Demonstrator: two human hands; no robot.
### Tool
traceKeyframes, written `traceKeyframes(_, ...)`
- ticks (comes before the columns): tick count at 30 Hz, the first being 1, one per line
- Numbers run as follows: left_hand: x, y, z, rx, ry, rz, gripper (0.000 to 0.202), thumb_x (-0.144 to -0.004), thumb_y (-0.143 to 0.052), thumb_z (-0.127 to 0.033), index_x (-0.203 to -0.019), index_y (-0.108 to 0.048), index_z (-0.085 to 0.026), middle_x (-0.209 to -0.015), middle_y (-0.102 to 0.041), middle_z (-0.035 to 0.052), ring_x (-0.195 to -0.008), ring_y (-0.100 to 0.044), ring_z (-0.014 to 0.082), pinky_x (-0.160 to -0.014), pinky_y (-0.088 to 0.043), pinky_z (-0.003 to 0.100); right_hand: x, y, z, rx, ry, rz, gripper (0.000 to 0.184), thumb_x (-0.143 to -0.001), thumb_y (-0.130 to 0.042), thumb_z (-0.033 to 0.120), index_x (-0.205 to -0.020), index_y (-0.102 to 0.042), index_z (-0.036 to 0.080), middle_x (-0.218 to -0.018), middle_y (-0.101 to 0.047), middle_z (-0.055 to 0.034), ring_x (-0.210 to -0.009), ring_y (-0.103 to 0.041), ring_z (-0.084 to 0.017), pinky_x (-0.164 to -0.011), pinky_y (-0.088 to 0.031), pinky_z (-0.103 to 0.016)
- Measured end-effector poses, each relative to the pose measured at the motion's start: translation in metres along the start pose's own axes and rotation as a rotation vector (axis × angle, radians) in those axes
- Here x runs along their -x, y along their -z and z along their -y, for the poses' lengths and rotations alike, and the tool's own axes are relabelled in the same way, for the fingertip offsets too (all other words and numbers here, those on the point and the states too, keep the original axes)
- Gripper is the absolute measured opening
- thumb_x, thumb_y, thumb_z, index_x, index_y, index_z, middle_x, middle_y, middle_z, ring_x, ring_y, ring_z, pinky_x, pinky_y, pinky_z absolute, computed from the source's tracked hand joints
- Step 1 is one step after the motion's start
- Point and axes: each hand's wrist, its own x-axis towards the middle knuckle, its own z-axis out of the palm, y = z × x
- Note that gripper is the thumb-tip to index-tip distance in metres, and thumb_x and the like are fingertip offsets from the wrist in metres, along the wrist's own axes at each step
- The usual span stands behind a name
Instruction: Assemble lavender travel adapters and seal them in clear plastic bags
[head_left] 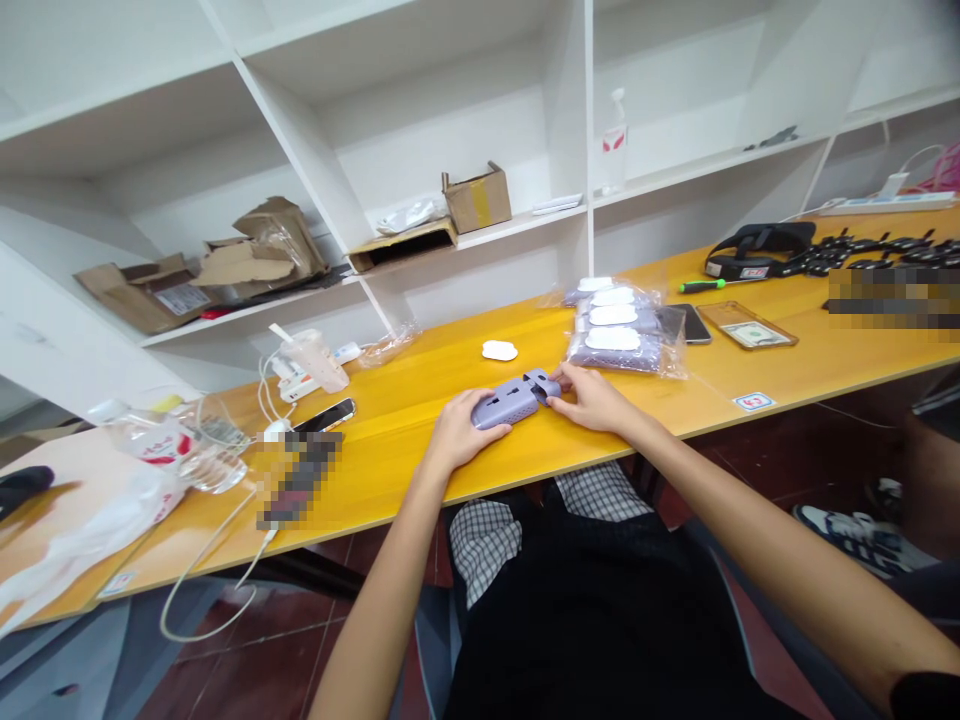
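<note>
A light purple plastic case [510,400] with slots in its top and a perforated side lies on the yellow desk in front of me. My left hand [461,430] is wrapped round its left end. At its right end is a smaller purple piece [541,384], tilted, with a dark gap beside it; whether it is joined to the case I cannot tell. My right hand [589,397] pinches this piece between thumb and fingers. Just behind the case lies a white oval piece [499,350]. Clear bags of similar purple cases [619,352] with white ovals are stacked to the right.
Right of the bags are a phone [694,325], a clear phone case [750,326] and a green screwdriver [701,286]. Leftward lie another phone [326,417], a water bottle [172,445] and a white cable [169,600]. Shelves behind hold cardboard boxes [480,200].
</note>
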Motion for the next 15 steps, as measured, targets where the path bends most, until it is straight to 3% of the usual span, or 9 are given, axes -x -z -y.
traceKeyframes(10, 0.0, 0.001, -0.001, 0.026, 0.002, 0.003, 0.056, -0.078, -0.084, -0.045, -0.128, -0.066, -0.028, -0.133, -0.069, 0.0052, -0.121, -0.066, 0.0286, -0.11, -0.05, 0.047, 0.0, -0.001, 0.0, 0.013, -0.007, 0.0, 0.027, -0.091, -0.069, 0.032, -0.115, -0.061, 0.023, -0.106, -0.075, -0.0094, -0.095, -0.071, -0.027, -0.087, -0.058, -0.044)
traceKeyframes(15, 0.0, 0.001, 0.0, 0.019, -0.012, 0.0, 0.057, -0.078, -0.084, -0.046, -0.129, -0.066, -0.027, -0.132, -0.07, 0.0055, -0.12, -0.066, 0.0283, -0.111, -0.049, 0.047, 0.002, 0.004, 0.01, 0.098, 0.1, 0.012, 0.051, -0.093, -0.063, 0.022, -0.144, -0.056, 0.026, -0.119, -0.074, -0.0095, -0.098, -0.07, -0.027, -0.091, -0.056, -0.044)
